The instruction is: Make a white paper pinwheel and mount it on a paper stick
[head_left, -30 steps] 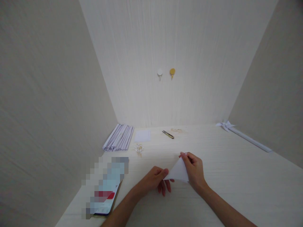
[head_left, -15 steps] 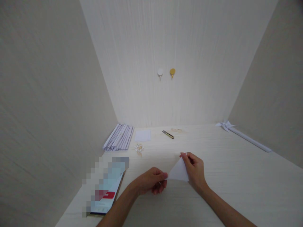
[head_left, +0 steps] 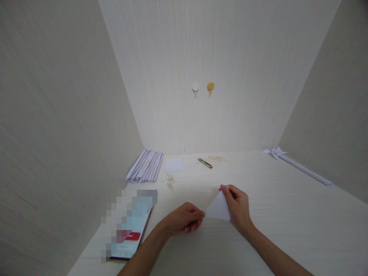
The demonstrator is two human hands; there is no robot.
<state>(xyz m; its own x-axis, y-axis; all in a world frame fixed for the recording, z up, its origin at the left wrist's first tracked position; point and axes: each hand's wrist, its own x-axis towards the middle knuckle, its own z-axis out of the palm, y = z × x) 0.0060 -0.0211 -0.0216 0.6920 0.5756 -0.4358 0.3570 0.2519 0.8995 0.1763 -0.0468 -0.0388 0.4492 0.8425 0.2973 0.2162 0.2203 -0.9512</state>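
A small white sheet of paper (head_left: 219,207), showing as a triangle, is held up between both hands above the table. My left hand (head_left: 186,218) pinches its left corner between thumb and fingers. Round the upper and right part of the paper, my right hand (head_left: 237,203) is closed, the thumb near the top tip. Part of the sheet is hidden behind the right hand's fingers and palm. Beyond the hands lies a pair of thread snips (head_left: 205,163), its blades pointing left.
Rolled white paper sticks (head_left: 145,166) lie bundled at the back left, beside a stack of square paper (head_left: 173,164). A small pile of white-tipped bits (head_left: 169,180) is nearer. A phone (head_left: 129,234) lies by my left forearm. A paper pinwheel (head_left: 276,152) with a stick rests at right.
Both hands keep hold of the paper in nearly the same pose. The left hand's lower fingers have curled in slightly, and the whole view has shifted a little.
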